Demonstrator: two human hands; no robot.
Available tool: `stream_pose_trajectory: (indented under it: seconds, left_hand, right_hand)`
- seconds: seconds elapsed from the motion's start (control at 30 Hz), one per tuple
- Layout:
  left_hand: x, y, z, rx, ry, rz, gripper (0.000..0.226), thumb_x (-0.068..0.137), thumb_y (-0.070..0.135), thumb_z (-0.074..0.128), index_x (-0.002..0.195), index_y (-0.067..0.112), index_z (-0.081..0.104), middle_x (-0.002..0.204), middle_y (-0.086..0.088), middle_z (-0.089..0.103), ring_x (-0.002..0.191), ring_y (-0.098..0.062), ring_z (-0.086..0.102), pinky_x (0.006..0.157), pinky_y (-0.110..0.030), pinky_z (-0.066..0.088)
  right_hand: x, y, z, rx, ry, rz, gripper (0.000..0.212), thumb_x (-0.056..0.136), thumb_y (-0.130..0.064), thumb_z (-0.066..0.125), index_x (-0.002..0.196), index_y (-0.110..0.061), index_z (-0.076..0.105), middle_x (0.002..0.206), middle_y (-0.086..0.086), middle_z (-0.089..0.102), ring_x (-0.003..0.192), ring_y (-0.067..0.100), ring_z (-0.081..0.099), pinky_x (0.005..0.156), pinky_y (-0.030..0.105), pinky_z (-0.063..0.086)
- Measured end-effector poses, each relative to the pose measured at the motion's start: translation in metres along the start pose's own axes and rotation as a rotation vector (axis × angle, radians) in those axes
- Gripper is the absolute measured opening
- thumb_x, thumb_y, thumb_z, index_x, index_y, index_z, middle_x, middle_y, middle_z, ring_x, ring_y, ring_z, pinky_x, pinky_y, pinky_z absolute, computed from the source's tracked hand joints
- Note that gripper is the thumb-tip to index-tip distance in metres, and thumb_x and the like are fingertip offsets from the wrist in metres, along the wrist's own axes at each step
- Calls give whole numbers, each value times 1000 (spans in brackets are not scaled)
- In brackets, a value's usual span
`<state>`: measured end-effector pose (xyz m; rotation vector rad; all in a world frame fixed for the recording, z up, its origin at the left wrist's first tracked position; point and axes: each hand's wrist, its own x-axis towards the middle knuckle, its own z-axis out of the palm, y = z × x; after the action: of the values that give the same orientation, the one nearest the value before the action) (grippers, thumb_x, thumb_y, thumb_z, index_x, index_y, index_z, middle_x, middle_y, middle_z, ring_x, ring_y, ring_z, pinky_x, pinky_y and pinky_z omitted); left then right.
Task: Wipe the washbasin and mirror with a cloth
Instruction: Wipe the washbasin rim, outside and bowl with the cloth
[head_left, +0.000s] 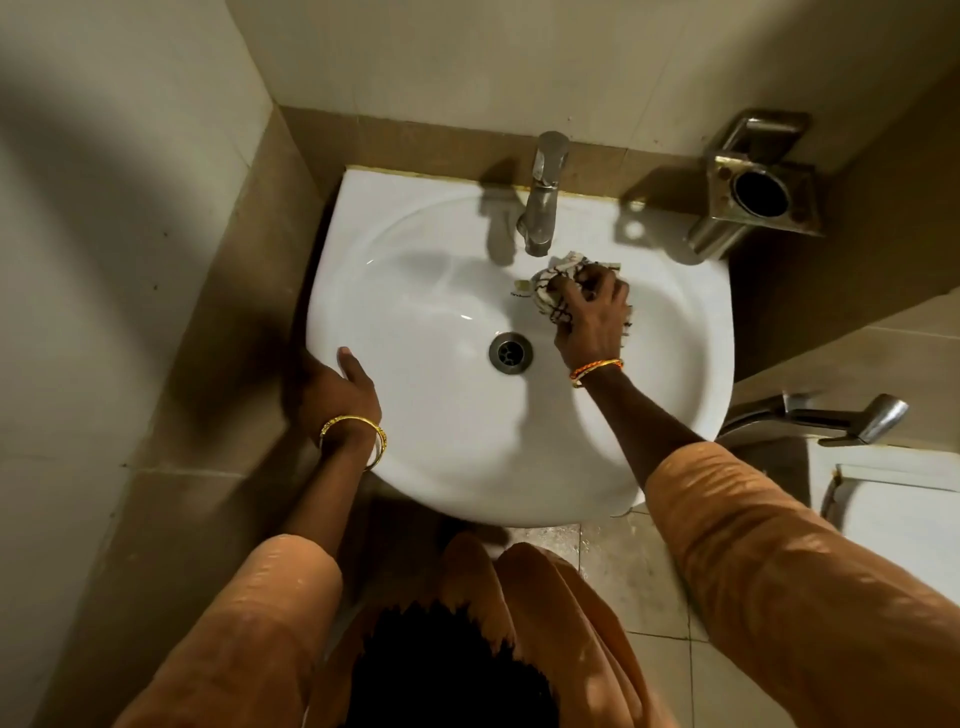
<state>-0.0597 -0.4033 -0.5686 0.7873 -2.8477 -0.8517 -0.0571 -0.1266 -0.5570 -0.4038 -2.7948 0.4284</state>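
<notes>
the cloth (556, 283), pale with dark checked lines, was bunched up and pressed against the inner back slope of the white washbasin (426, 457), just below and to the right of the tap spout. the right hand (592, 319) lay over it, fingers curled down and clamped on the crumpled fabric, with a thin orange band at the wrist. the drain (510, 353) sat in the bowl's bottom, near the hand but apart from it. the left hand (340, 389) rested on the basin's left rim, thumb on top of the white edge and the other fingers hidden down the outer side, so it gripped the rim; a gold bangle (353, 434) circled that wrist. both arms wore orange sleeves. the chrome tap (543, 195) stood at the back edge of the basin. on the wall to the right hung a metal holder (761, 189) with 1 round opening. lower right, beside the basin, a metal spray handle (857, 418) lay near a white fixture.
</notes>
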Motion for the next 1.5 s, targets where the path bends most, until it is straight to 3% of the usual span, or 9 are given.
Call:
stream_pose_trajectory:
  seconds: [0.1, 0.2, 0.43, 0.57, 0.67, 0.8, 0.97, 1.23, 1.5]
  left_hand:
    - [2, 0, 1, 19, 5, 13, 63, 92, 44, 35, 136, -2, 38, 133, -28, 51, 121, -44, 49, 101, -50, 42]
    - [2, -3, 3, 26, -5, 2, 62, 94, 44, 35, 137, -1, 37, 135, -28, 50, 123, -44, 49, 101, -51, 42]
    - [1, -1, -2, -23, 10, -18, 60, 95, 42, 38, 139, 1, 36, 137, -25, 49, 126, -42, 47, 102, -48, 41]
    - [-1, 5, -3, -29, 16, -38, 65, 94, 43, 36, 143, 1, 28, 137, -26, 48, 125, -43, 46, 101, -51, 41]
    - [-2, 8, -4, -18, 12, -41, 66, 95, 43, 32, 144, 0, 24, 136, -28, 47, 124, -45, 46, 101, -52, 40]
    - [-4, 11, -7, -17, 6, -58, 61, 98, 36, 32, 145, 0, 22, 139, -26, 46, 124, -43, 46, 98, -47, 40]
    - [-7, 12, -10, -13, 2, -47, 60, 98, 36, 31, 146, 2, 21, 139, -25, 46, 124, -42, 47, 96, -47, 42]
    - [-11, 22, -18, 1, -26, -87, 58, 100, 33, 32, 148, 4, 19, 140, -25, 45, 122, -43, 49, 95, -46, 42]
    - [-14, 27, -24, 19, -29, -86, 57, 99, 31, 33, 147, 3, 20, 136, -26, 48, 119, -44, 50, 90, -47, 43]
  right_hand:
    - [-7, -15, 20, -3, -140, -59, 64, 53, 1, 70, 113, -22, 62, 112, 24, 54, 96, 47, 50, 74, 47, 50]
    - [-15, -18, 30, -157, -451, 3, 55, 72, -21, 66, 124, -35, 55, 135, 14, 41, 120, 40, 38, 91, 50, 38]
    - [-23, 3, 7, -289, -677, 236, 58, 80, -47, 59, 135, -45, 39, 139, 6, 32, 129, 34, 28, 100, 53, 29]
    - [-61, 0, 6, -191, -798, 341, 67, 80, -53, 58, 140, -44, 29, 140, 9, 26, 126, 38, 26, 102, 53, 28]
    - [-87, -41, 33, -15, -894, 198, 70, 77, -59, 51, 141, -45, 26, 142, 9, 29, 125, 37, 31, 103, 46, 29]
    - [-66, -91, 54, 160, -819, 251, 64, 83, -49, 52, 141, -44, 25, 151, 7, 17, 136, 40, 18, 105, 59, 29]
    - [-32, -61, 51, -147, -628, 253, 59, 89, -41, 51, 143, -33, 28, 149, 8, 27, 132, 37, 27, 99, 54, 34]
    - [-58, -68, 39, -144, -771, 227, 58, 90, -32, 49, 143, -34, 27, 154, 6, 20, 140, 39, 14, 106, 60, 26]
    - [-39, -57, 37, -168, -673, 256, 65, 85, -19, 54, 143, -32, 28, 157, 2, 13, 144, 37, 2, 109, 63, 16]
